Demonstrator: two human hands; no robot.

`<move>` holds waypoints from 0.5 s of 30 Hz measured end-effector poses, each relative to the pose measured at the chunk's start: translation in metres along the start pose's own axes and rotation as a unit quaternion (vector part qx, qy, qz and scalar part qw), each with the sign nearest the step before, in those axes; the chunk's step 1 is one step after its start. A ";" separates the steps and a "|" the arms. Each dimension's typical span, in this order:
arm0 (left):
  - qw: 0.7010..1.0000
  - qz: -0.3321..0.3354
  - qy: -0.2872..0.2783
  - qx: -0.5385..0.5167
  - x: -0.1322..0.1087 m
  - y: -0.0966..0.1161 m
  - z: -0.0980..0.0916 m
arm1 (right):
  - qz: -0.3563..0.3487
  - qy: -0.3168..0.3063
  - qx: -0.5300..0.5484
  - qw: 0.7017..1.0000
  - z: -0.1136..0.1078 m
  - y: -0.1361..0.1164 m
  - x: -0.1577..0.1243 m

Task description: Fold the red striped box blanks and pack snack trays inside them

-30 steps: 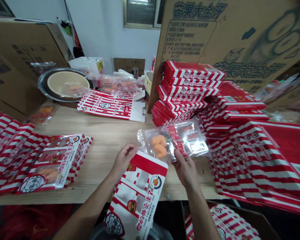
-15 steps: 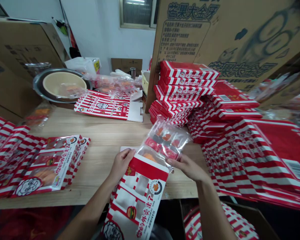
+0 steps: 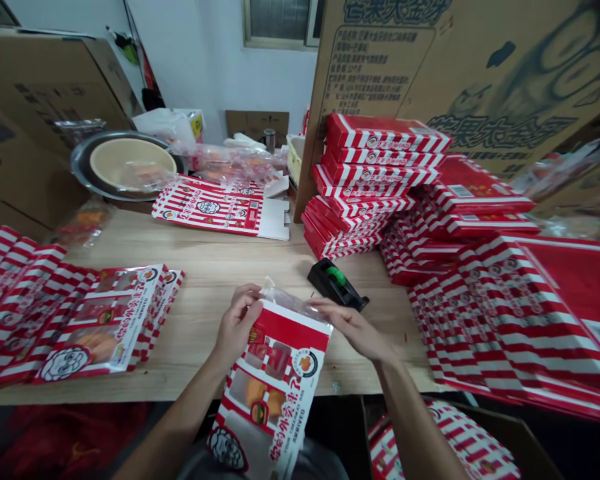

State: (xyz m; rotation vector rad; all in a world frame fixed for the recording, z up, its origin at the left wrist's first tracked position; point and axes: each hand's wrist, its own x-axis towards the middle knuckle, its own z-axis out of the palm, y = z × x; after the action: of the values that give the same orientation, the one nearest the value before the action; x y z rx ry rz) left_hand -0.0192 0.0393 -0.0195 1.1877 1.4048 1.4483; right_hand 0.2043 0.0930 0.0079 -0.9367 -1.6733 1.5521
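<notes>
A red-and-white box (image 3: 293,327) with clear windows is tilted toward me over the table's front edge. My left hand (image 3: 236,321) is closed on its upper left edge, thumb on the front. From the box's upper opening sticks out the end of a clear plastic packet (image 3: 285,297). Most of that packet is inside, and its red and orange pieces show through the windows. My right hand (image 3: 353,328) has its fingertips pressed on the packet at the opening's right side. Just beyond the right hand lies a black tape dispenser (image 3: 334,283) with a green core.
Finished-looking boxes (image 3: 115,320) lean in a row at the left. Tall stacks of red boxes (image 3: 385,180) fill the right side. At the back are flat cartons (image 3: 220,207), a metal basin (image 3: 80,163) and more packets (image 3: 225,163). A large cardboard carton (image 3: 380,73) stands behind.
The packet has slid down into the box; before, most of it was outside above the opening. My right hand moved left with it. The tape dispenser, covered earlier, now shows.
</notes>
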 end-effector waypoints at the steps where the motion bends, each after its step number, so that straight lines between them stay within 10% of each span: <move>1: 1.000 -0.006 -0.002 -0.004 0.001 -0.001 -0.001 | -0.006 0.011 0.010 1.000 0.003 0.005 -0.005; 15: 0.988 -0.062 -0.024 -0.137 0.002 0.013 0.000 | -0.037 0.130 0.095 0.986 0.015 0.029 -0.021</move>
State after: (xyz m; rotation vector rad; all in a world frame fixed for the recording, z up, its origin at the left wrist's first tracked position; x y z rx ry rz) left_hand -0.0183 0.0397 -0.0060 0.9386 1.1820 1.4599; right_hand 0.2045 0.0685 -0.0221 -0.9213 -1.3378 1.4433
